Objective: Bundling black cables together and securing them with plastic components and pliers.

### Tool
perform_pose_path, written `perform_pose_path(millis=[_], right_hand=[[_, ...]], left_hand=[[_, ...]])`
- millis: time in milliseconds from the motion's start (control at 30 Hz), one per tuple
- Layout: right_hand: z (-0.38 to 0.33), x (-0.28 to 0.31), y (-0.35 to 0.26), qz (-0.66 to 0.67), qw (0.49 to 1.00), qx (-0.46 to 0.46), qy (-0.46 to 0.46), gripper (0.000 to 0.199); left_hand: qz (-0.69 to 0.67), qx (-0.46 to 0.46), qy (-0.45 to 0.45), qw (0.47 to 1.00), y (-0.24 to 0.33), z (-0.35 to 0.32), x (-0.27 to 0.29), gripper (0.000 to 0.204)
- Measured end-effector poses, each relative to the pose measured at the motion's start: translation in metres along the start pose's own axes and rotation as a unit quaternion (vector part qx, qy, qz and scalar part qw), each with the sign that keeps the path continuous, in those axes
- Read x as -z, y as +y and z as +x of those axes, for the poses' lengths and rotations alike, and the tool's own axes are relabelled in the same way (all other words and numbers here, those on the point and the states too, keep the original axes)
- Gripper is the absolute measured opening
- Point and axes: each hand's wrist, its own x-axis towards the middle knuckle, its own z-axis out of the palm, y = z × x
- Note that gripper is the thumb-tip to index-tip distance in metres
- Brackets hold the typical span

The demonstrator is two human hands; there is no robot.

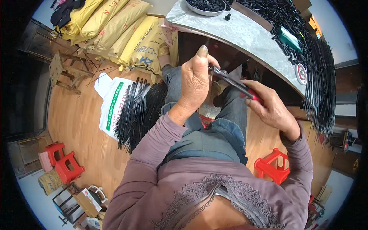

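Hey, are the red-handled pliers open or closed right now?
Cannot tell for sure. The right hand grips the red handles of the pliers; their tip is hidden behind the left hand.

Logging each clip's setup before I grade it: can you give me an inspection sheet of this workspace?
Surface: grey marble-look tabletop, curved front edge, ahead of the knees.
Job's things: red-handled metal pliers in the right hand, jaws toward the left hand, which is raised and pinched closed; what it pinches cannot be told.
Clutter: round metal dish of small black parts, loose black pieces and long thin black rods along the table's right side.
Grippers: both hands bare, over the lap.
Cables: nothing seen.
Surroundings: wooden floor, bundle of black rods on a white sack, yellow woven sacks, red plastic stools.
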Motion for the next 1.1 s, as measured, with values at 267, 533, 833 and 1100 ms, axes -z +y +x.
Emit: perform_pose_path(millis=[267, 533, 833, 1100], right_hand=[[-0.021, -0.028, -0.022, 0.592, 0.720, -0.327, -0.155, 0.032], [-0.012, -0.011, -0.018, 0.492, 0.811, -0.283, -0.143, 0.042], [-0.015, -0.029, -0.016, 0.504, 0.805, -0.263, -0.167, 0.043], [-0.012, -0.044, -0.020, 0.509, 0.789, -0.306, -0.161, 0.047]], left_hand=[[-0.010, 0.007, -0.054, 0.998, -0.001, -0.003, 0.002, 0.066], [-0.049, 0.060, -0.111, 0.991, -0.003, 0.001, 0.005, 0.066], [-0.051, 0.077, -0.126, 0.988, -0.002, -0.001, 0.004, 0.066], [-0.049, 0.086, -0.128, 0.987, 0.000, 0.002, 0.008, 0.065]])
